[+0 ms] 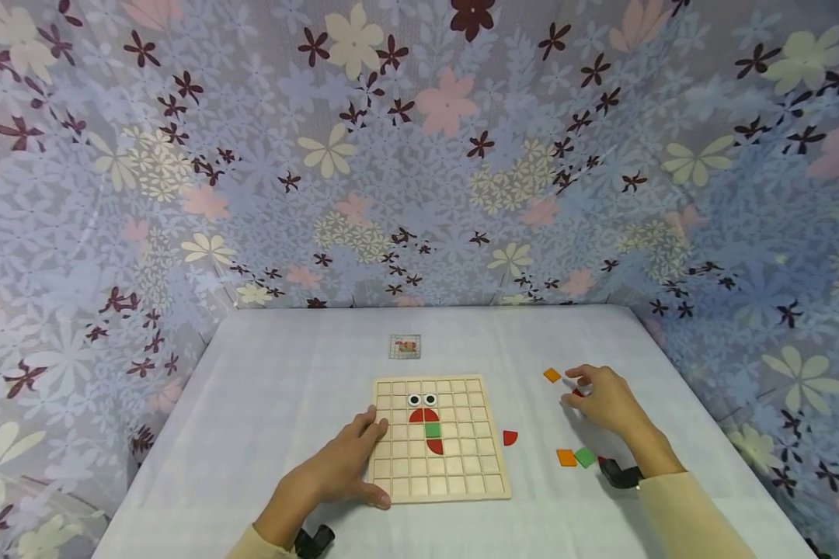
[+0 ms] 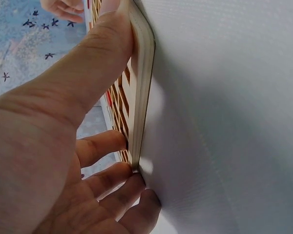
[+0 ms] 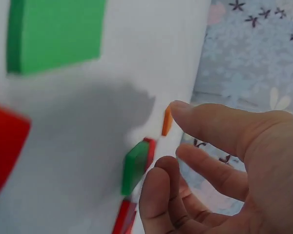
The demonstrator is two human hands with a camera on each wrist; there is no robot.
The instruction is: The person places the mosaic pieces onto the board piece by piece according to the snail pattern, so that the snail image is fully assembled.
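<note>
A square wooden grid board [image 1: 454,466] lies on the table with two eye tiles [image 1: 422,400], red quarter-round pieces [image 1: 436,446] and a green square [image 1: 432,429] in its cells. My left hand [image 1: 342,462] rests at the board's left side, thumb on the near-left corner and fingers spread along the edge; the left wrist view shows the thumb [image 2: 97,58] against the rim. Over loose pieces at the right hovers my right hand [image 1: 608,400], fingers loosely bent and apart, holding nothing visible. In the right wrist view a green piece [image 3: 135,168] and an orange piece [image 3: 167,121] lie beyond the fingertips.
Behind the board lies a small picture card [image 1: 405,346]. A red piece [image 1: 510,438] sits just right of the board. Farther right are an orange square [image 1: 566,458], a green square [image 1: 584,457] and an orange piece [image 1: 551,375]. Floral curtains surround the table.
</note>
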